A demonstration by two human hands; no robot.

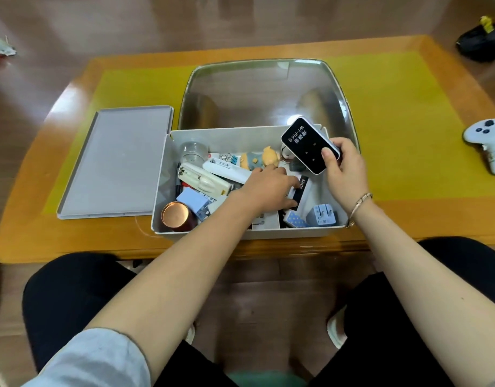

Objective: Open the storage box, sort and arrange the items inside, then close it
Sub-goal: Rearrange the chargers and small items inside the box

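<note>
Head view: the open storage box sits on the table, its clear lid standing up behind. Right hand grips a black Wi-Fi router above the box; left hand, fingers spread, reaches among the clutter inside, touching a white-and-black packet.

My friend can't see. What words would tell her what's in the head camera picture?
A person's right hand holds a black Wi-Fi gadget above an open white storage box full of small things, while the left hand reaches down among them. The box sits on a yellow-topped table, its grey lid lying flat beside it.
</note>
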